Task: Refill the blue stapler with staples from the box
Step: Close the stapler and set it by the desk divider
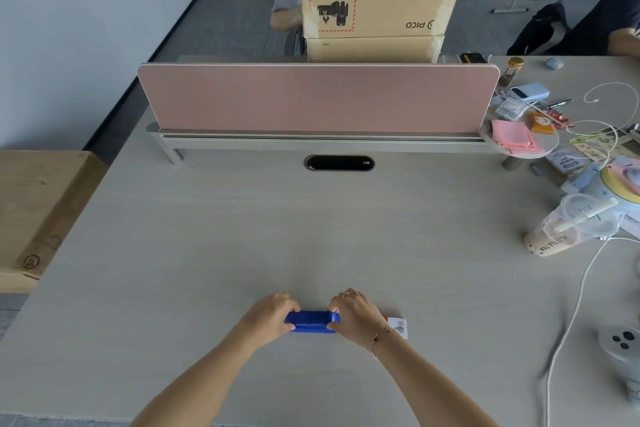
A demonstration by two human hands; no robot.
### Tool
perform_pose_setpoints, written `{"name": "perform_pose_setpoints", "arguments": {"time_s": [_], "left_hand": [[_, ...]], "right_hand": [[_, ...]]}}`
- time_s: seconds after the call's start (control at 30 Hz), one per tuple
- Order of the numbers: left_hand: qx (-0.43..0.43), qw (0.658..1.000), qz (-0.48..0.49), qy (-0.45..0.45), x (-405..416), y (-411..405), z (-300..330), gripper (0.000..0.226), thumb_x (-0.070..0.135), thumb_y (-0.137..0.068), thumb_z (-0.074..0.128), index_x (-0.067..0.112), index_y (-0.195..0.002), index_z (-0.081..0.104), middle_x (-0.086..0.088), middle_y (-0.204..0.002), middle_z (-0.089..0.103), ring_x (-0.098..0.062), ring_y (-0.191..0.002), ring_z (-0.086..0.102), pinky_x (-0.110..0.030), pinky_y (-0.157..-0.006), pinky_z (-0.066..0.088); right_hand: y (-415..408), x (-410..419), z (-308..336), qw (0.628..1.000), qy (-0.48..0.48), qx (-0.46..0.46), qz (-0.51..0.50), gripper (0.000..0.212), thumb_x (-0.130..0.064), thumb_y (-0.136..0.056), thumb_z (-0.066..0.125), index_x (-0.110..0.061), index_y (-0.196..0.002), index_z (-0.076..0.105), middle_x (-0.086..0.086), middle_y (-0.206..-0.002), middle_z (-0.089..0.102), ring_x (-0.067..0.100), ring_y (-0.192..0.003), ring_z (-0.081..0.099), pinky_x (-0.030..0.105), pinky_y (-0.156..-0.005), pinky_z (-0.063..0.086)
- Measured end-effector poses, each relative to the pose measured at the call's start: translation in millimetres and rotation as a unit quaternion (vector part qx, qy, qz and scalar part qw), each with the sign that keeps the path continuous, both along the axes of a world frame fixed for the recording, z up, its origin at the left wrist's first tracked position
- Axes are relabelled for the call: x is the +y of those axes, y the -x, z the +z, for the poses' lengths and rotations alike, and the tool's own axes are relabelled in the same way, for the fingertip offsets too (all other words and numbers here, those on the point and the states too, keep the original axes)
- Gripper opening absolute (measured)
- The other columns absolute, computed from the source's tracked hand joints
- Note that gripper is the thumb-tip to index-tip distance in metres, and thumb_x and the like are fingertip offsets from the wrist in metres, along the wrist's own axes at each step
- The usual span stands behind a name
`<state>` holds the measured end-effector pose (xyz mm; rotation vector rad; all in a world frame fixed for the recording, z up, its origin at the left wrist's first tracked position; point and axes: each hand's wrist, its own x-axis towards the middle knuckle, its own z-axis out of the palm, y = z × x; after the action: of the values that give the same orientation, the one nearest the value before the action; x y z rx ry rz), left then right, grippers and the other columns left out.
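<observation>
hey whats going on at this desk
A person holds a blue stapler with both hands, the left hand on one end and the right hand on the other, just above the desk. A small white staple box lies just past the right wrist. Whether the stapler is open yet is hard to tell.

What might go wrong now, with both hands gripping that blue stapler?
1. The left hand and right hand hold the blue plastic stapler by its ends; if it springs open suddenly, a fingertip could get pinched.
2. The small white and red staple box lies half hidden behind the right wrist, so a careless move may knock it away.
3. The white cable trails nearby on the pale wooden desk and might snag a forearm.
</observation>
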<state>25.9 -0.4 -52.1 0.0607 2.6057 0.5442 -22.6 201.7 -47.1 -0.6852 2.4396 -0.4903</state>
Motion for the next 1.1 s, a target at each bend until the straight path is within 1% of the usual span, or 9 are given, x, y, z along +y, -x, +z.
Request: {"name": "perform_pose_setpoints", "arguments": {"time_s": [0.1, 0.17, 0.3, 0.47, 0.63, 0.73, 0.87, 1.0, 1.1], "left_hand": [[-0.002, 1.0, -0.004, 0.01, 2, 2, -1, 0.024, 0.013, -0.081, 0.062, 0.016, -0.105, 0.063, -0.009, -0.105, 0.064, -0.026, -0.095, 0.059, -0.025, -0.071, 0.037], [-0.002, 1.0, -0.009, 0.015, 2, 4, -1, 0.023, 0.012, -0.082, 0.062, 0.015, -0.105, 0.063, -0.009, -0.105, 0.064, -0.026, -0.094, 0.058, -0.024, -0.07, 0.036], [-0.01, 1.0, -0.012, 0.018, 3, 6, -5, 0.027, 0.011, -0.083, 0.062, 0.012, -0.11, 0.062, -0.01, -0.11, 0.064, -0.027, -0.097, 0.059, -0.029, -0.078, 0.043], [-0.016, 0.999, -0.014, 0.028, 4, 8, -11, 0.03, 0.012, -0.084, 0.063, 0.012, -0.114, 0.06, -0.009, -0.115, 0.063, -0.027, -0.102, 0.058, -0.031, -0.084, 0.044], [-0.028, 0.999, -0.015, 0.03, 4, 10, -15, 0.031, 0.011, -0.084, 0.063, 0.011, -0.114, 0.061, -0.009, -0.117, 0.063, -0.027, -0.104, 0.058, -0.033, -0.088, 0.046], [-0.027, 0.999, -0.013, 0.023, 1, 10, -16, 0.03, 0.013, -0.083, 0.064, 0.013, -0.113, 0.061, -0.007, -0.116, 0.064, -0.026, -0.103, 0.059, -0.031, -0.086, 0.045], [-0.016, 1.0, -0.014, 0.021, 2, 6, -15, 0.029, 0.014, -0.082, 0.062, 0.013, -0.112, 0.061, -0.007, -0.115, 0.064, -0.027, -0.103, 0.058, -0.031, -0.084, 0.044], [0.001, 1.0, -0.01, 0.017, 1, 1, -15, 0.027, 0.014, -0.084, 0.061, 0.013, -0.111, 0.059, -0.007, -0.114, 0.062, -0.027, -0.1, 0.059, -0.032, -0.082, 0.045], [0.012, 1.0, -0.002, 0.007, -1, -2, -13, 0.026, 0.016, -0.083, 0.062, 0.016, -0.109, 0.058, -0.006, -0.111, 0.061, -0.025, -0.096, 0.059, -0.032, -0.079, 0.045]], "right_hand": [[2, -5, 2, 0.999, -0.021, 0.011, 0.023, 0.027, -0.023, -0.086, 0.061, -0.008, -0.109, 0.058, 0.012, -0.112, 0.061, 0.025, -0.111, 0.048, 0.034, -0.091, 0.043], [3, -8, 3, 0.998, -0.039, 0.02, 0.037, 0.027, -0.021, -0.087, 0.059, -0.006, -0.109, 0.057, 0.013, -0.113, 0.06, 0.027, -0.112, 0.047, 0.034, -0.091, 0.042], [2, -13, 2, 0.995, -0.072, 0.031, 0.053, 0.024, -0.018, -0.087, 0.058, -0.003, -0.107, 0.058, 0.016, -0.113, 0.059, 0.03, -0.11, 0.048, 0.036, -0.092, 0.043], [0, -13, -2, 0.993, -0.091, 0.042, 0.059, 0.026, -0.02, -0.088, 0.059, -0.004, -0.108, 0.057, 0.016, -0.112, 0.06, 0.03, -0.109, 0.05, 0.037, -0.093, 0.044], [3, -17, 0, 0.985, -0.12, 0.067, 0.101, 0.022, -0.019, -0.089, 0.056, -0.003, -0.105, 0.058, 0.016, -0.108, 0.063, 0.029, -0.105, 0.051, 0.036, -0.093, 0.041], [3, -17, -1, 0.983, -0.13, 0.078, 0.105, 0.022, -0.02, -0.09, 0.057, -0.003, -0.103, 0.058, 0.016, -0.107, 0.064, 0.03, -0.105, 0.051, 0.036, -0.095, 0.04], [-1, -18, 1, 0.984, -0.126, 0.077, 0.096, 0.024, -0.019, -0.09, 0.058, -0.001, -0.106, 0.056, 0.017, -0.11, 0.062, 0.03, -0.107, 0.05, 0.037, -0.095, 0.041], [-1, -14, 6, 0.991, -0.082, 0.064, 0.084, 0.024, -0.019, -0.09, 0.056, -0.002, -0.106, 0.053, 0.017, -0.111, 0.06, 0.03, -0.108, 0.05, 0.036, -0.094, 0.04], [-2, -7, 7, 0.994, -0.056, 0.052, 0.074, 0.028, -0.022, -0.09, 0.054, -0.003, -0.111, 0.051, 0.016, -0.112, 0.06, 0.029, -0.108, 0.049, 0.035, -0.094, 0.039]]}}
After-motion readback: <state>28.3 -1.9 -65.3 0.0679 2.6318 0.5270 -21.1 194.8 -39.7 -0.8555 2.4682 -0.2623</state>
